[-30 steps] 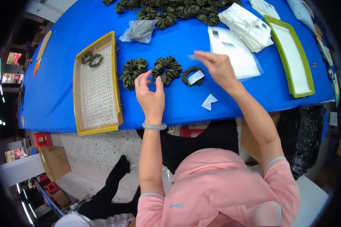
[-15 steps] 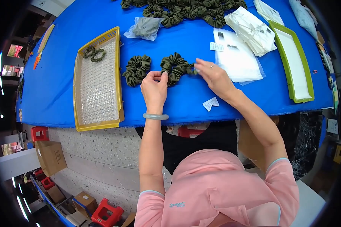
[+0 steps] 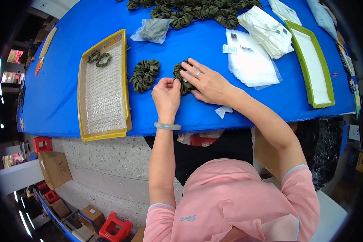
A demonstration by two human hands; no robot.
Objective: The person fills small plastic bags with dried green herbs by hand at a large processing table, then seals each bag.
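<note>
A dark green scrunchie (image 3: pixel 177 71) lies on the blue table cover, partly hidden beneath my right hand (image 3: pixel 210 84). That hand is laid flat over it with the fingers stretched out. At the scrunchie's near left edge, my left hand (image 3: pixel 166 100) pinches the fabric between thumb and fingertips. A second dark green scrunchie (image 3: pixel 144 76) rests just left of my hands, untouched. Close to my right wrist lies a small white paper tag (image 3: pixel 223 111).
To the left stands a yellow tray (image 3: pixel 128 105) lined with bubble wrap, holding small scrunchies (image 3: pixel 103 60). Many green scrunchies (image 3: pixel 203 12) pile up at the back beside a bagged one (image 3: pixel 153 30). White printed bags (image 3: pixel 252 60) and a green tray (image 3: pixel 328 86) are on the right.
My right hand has moved left and come down over the scrunchie, covering its right side and the small green piece beside it. My left hand keeps its pinch, almost in place.
</note>
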